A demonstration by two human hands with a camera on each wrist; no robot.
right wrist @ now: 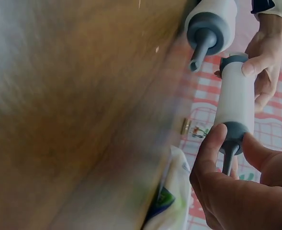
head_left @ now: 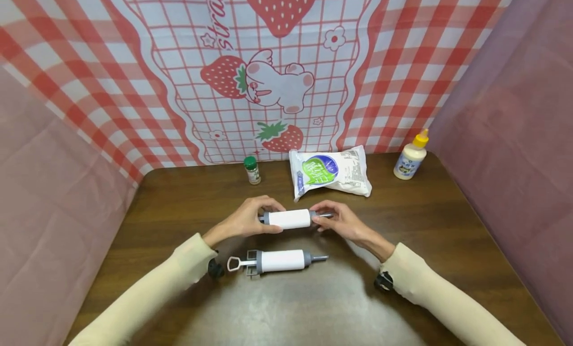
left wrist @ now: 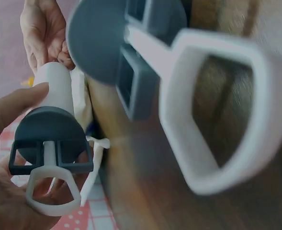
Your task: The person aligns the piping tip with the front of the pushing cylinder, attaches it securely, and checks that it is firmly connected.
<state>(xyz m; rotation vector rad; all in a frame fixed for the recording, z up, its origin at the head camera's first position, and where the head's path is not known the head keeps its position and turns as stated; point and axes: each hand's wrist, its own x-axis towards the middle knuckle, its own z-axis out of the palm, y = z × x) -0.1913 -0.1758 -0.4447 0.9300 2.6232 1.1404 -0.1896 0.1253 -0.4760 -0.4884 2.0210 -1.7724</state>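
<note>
A syringe-like sausage stuffer (head_left: pixel 290 219) with a white barrel and grey end caps is held level above the table in both hands. My left hand (head_left: pixel 248 217) grips it near the handle end, thumb along the barrel. In the left wrist view its white pull ring (left wrist: pixel 35 189) sits close against the grey flange (left wrist: pixel 50 132). At the other end, my right hand (head_left: pixel 343 221) pinches the grey nozzle cap (right wrist: pixel 236 132) between thumb and fingers. A second sausage stuffer (head_left: pixel 283 260) lies nearer on the table, its ring pointing left and nozzle pointing right.
At the table's back stand a small green-capped shaker (head_left: pixel 252 171) and, on the right, a yellow-capped squeeze bottle (head_left: pixel 406 162). Between them lies a white plastic packet (head_left: pixel 346 172). A strawberry-print cloth (head_left: pixel 277 82) hangs behind the brown table (head_left: pixel 179 197).
</note>
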